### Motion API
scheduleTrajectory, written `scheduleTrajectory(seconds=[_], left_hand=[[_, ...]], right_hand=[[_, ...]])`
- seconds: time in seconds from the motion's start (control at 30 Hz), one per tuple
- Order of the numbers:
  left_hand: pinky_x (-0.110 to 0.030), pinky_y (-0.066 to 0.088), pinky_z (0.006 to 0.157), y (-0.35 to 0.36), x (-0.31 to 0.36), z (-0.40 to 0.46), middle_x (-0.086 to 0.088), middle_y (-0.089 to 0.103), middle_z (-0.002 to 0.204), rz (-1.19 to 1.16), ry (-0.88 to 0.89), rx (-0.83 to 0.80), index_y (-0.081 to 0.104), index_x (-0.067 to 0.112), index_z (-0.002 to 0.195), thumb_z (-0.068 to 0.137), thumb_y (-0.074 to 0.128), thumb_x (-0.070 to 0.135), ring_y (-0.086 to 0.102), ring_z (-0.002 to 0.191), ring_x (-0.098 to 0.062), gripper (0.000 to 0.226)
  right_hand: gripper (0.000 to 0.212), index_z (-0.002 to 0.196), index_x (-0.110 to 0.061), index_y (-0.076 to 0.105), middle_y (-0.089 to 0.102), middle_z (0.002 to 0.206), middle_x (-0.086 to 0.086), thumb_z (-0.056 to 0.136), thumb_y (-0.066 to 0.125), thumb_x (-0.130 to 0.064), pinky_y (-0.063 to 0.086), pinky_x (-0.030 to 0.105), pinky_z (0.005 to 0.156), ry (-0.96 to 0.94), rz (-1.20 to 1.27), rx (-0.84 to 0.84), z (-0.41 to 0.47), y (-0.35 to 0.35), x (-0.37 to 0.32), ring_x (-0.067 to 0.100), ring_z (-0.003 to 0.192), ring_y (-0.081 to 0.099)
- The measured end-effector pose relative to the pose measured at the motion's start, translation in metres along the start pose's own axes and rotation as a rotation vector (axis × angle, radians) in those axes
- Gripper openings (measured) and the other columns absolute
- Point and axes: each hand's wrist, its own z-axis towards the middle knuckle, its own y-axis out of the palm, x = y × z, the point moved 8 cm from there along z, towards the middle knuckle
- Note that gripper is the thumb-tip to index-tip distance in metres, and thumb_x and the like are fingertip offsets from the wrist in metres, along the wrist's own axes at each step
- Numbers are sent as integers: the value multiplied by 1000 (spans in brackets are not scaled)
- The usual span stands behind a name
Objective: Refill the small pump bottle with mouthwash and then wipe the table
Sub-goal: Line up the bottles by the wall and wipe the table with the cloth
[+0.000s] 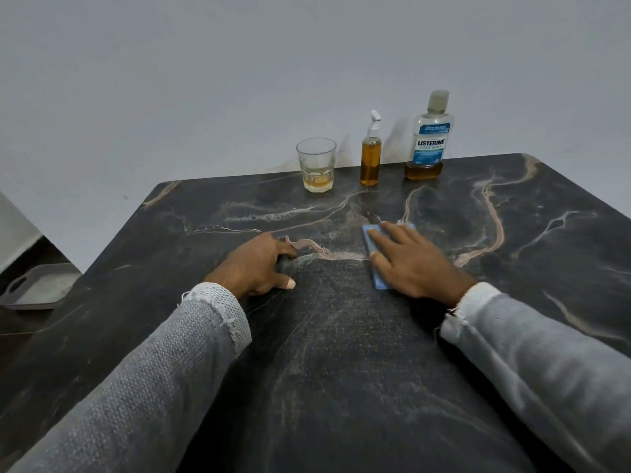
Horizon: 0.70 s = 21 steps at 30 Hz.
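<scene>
A small pump bottle (pixel 370 158) with a white pump stands capped near the far edge of the dark marble table (pixel 341 353), nearly full of amber liquid. To its right stands a Listerine mouthwash bottle (pixel 428 138), capped, with a little amber liquid at its base. My right hand (pixel 415 261) lies flat with straight fingers on a folded blue cloth (pixel 374 254), pressing it onto the table. My left hand (pixel 257 266) rests on the tabletop to the left, fingers loosely curled and holding nothing.
A clear glass (pixel 316 164) with a little amber liquid stands left of the pump bottle. A grey tray with handles (pixel 36 285) sits on a lower surface off the table's left side. A plain wall lies directly behind the table.
</scene>
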Motion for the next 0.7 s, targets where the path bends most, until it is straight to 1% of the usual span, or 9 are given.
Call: scheduleTrajectory(seconds=[0.07,0.13,0.2,0.27,0.37,0.47,0.6,0.7], left_hand=[[-40,43,99,0,-1,0,-11,50,125,9,7,5,51,25,138,81,74,36,52,114,-30,63],[-39,44,97,0,-1,0,-10,49,123,16,12,12,50,27,138,81,74,37,52,114,-29,63],[-39,43,97,0,-2,0,-9,47,121,20,12,14,49,27,138,81,73,39,51,114,-29,63],[-40,43,98,1,-2,0,-7,46,118,21,17,18,49,28,138,81,73,40,50,115,-29,64],[-41,43,99,1,-3,0,-2,41,109,13,21,26,50,29,138,81,73,40,50,115,-28,63],[-44,43,100,1,-3,0,-5,45,118,3,15,22,50,29,138,81,73,40,49,117,-28,63],[-44,43,101,2,-2,1,-6,47,125,1,-8,18,49,24,135,80,74,37,49,117,-27,61],[-43,42,102,1,-2,-1,-5,48,130,-73,-41,52,48,18,128,78,78,32,50,118,-25,60]], right_hand=[[57,150,-12,23,22,158,13,101,19,-41,20,49,117,91,-53,10,4,-1,33,31,145,19],[58,150,-12,22,19,159,15,100,17,-40,18,50,117,168,-62,-18,18,0,56,32,146,16],[59,152,-17,19,16,160,15,99,18,-44,14,51,119,223,0,-25,37,1,60,32,147,14],[59,152,-21,16,13,161,14,99,20,-46,10,52,119,235,44,-30,59,2,52,35,147,12],[60,152,-23,15,11,161,11,98,21,-49,10,54,117,212,64,-62,91,1,29,37,147,11],[57,149,-22,20,18,159,12,98,23,-46,13,53,116,143,62,-62,113,2,-8,36,144,17],[58,153,-23,15,11,162,9,99,21,-43,8,49,118,60,62,-69,122,12,-49,33,148,9],[58,154,-23,13,8,163,9,100,18,-43,6,48,120,10,52,-72,118,13,-61,31,148,8]])
